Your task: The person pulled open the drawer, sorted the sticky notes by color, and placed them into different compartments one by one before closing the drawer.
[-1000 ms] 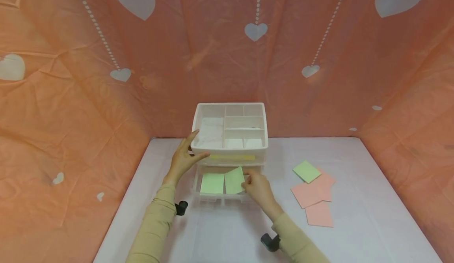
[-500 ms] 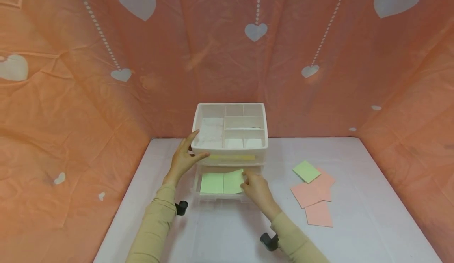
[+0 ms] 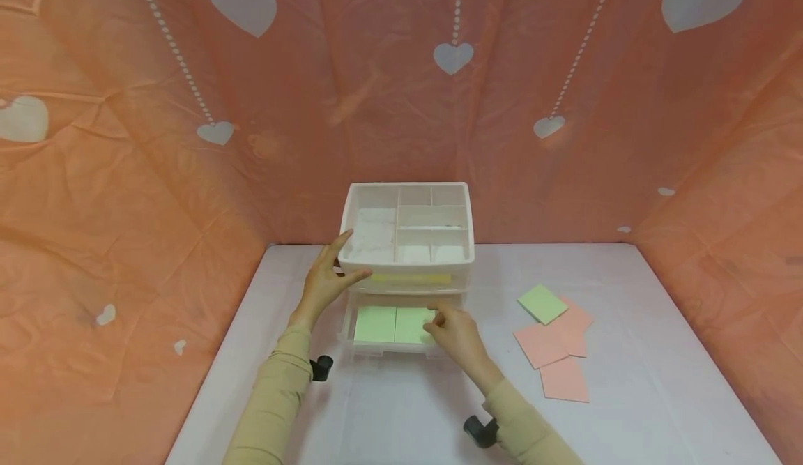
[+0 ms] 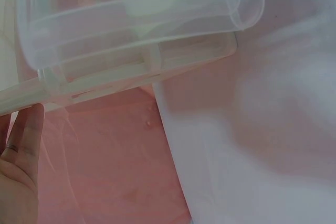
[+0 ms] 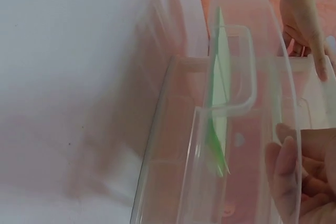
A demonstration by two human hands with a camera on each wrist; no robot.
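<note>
Green notes (image 3: 375, 324) meet along edges; left fingers (image 3: 336, 247) spread; right fingers (image 3: 444, 309) bent, tips apart.

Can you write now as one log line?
left hand: touching organizer | right hand: over drawer, apparently empty | drawer: open, two green notes side by side | table: single green note, pink notes

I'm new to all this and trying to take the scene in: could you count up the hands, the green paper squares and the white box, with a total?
Left hand and right hand: 2
Green paper squares: 3 showing, two in the open drawer, one outside it
White box: 1
Total: 6
</note>
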